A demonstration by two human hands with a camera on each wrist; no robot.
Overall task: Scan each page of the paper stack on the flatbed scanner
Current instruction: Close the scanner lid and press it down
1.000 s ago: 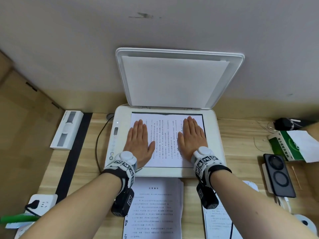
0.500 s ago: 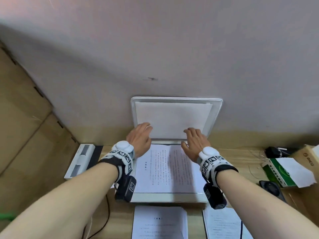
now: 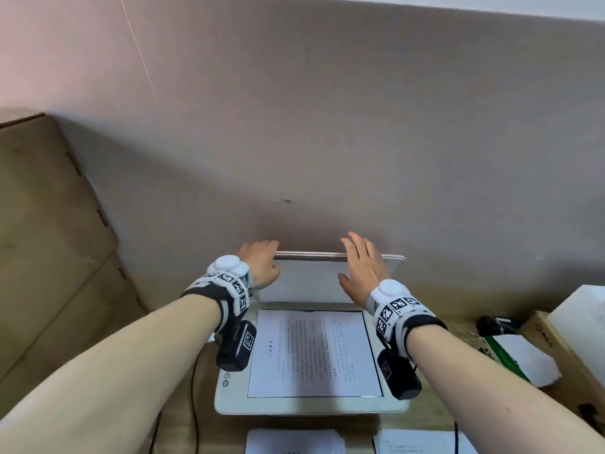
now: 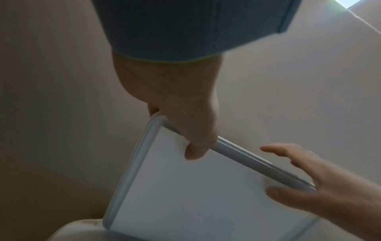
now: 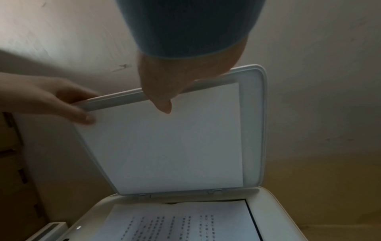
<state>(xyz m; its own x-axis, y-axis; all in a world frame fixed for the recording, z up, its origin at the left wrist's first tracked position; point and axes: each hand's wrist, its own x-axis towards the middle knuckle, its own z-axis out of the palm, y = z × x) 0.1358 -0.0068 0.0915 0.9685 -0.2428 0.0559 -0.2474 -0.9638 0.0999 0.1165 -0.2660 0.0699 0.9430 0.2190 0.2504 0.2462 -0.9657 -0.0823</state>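
Gripping the lid's (image 3: 311, 283) top edge with left hand (image 3: 258, 262), bracing it with straight-fingered right hand (image 3: 361, 273), to close it over the page (image 3: 314, 352).

Bare left forearm (image 3: 131, 365) and right forearm (image 3: 484, 381) reach forward and up. The left hand (image 3: 258, 262) grips the lid (image 3: 307, 280) edge, fingers curled over, thumb in front. The right hand (image 3: 361, 270) straddles that edge, fingers straight and spread.

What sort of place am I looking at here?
Probably a small office or home work corner: a flatbed scanner with its lid raised sits on a wooden desk against a plain wall, printed pages lie in front of it, and cardboard stands at the left.
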